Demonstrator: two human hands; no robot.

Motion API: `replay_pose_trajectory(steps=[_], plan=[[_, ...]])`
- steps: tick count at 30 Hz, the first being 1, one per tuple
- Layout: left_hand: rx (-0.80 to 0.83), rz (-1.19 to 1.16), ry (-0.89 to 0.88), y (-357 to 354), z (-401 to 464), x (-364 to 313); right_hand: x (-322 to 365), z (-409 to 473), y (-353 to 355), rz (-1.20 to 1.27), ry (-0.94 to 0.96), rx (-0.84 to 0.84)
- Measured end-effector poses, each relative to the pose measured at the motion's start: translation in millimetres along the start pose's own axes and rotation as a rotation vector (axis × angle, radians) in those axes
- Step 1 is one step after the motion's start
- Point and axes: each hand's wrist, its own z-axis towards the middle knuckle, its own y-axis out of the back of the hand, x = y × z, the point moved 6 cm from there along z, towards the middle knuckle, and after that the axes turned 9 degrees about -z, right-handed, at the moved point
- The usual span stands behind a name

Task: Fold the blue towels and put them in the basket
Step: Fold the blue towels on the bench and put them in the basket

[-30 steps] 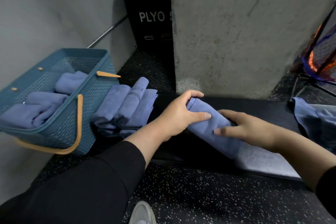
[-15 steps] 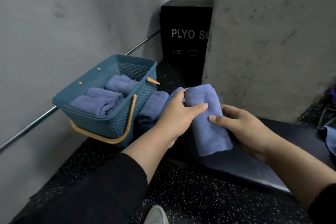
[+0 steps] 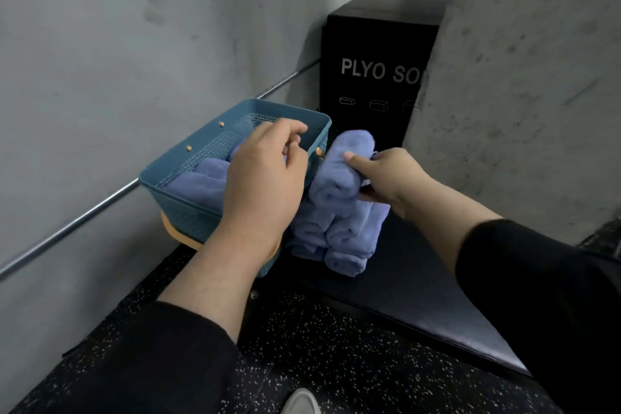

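Since half a second ago both hands have swung toward the basket, and the left hand has let go: it hovers over the rim at nine o'clock of the roll, fingers loosely curled, apparently empty. The right hand pinches the rolled towel just beside the basket, above the stack. Best to keep the pinch firm so the roll stays tight, and lift it clear of the rim. At six o'clock lie a dark mat and speckled floor; concrete walls surround.

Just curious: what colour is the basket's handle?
Light orange-tan handle on the teal basket, seen in the head view.
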Motion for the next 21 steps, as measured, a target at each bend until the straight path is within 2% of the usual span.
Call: replay_pose_trajectory(steps=[3,5,8,11,14,21], plan=[[0.053,0.06,0.0,-2.2,1.2,5.1,-2.4,13.1,-20.2,-0.557,0.097,-0.052],[0.099,0.075,0.025,-7.0,0.6,7.2,-11.1,16.7,-28.5,-0.704,0.162,-0.092],[0.158,0.092,0.035,-14.3,-1.3,10.0,-15.2,12.3,-31.5,-0.67,0.212,-0.104],[0.191,0.091,0.041,-17.7,-1.8,11.2,-7.2,5.6,-27.0,-0.617,0.351,-0.091],[0.183,0.089,0.049,-18.7,-1.2,12.5,-5.7,2.5,-36.8,-0.72,0.445,0.091],[0.205,0.096,0.053,-27.8,-1.2,11.7,-7.5,-7.0,-42.7,-0.974,0.603,0.097]])
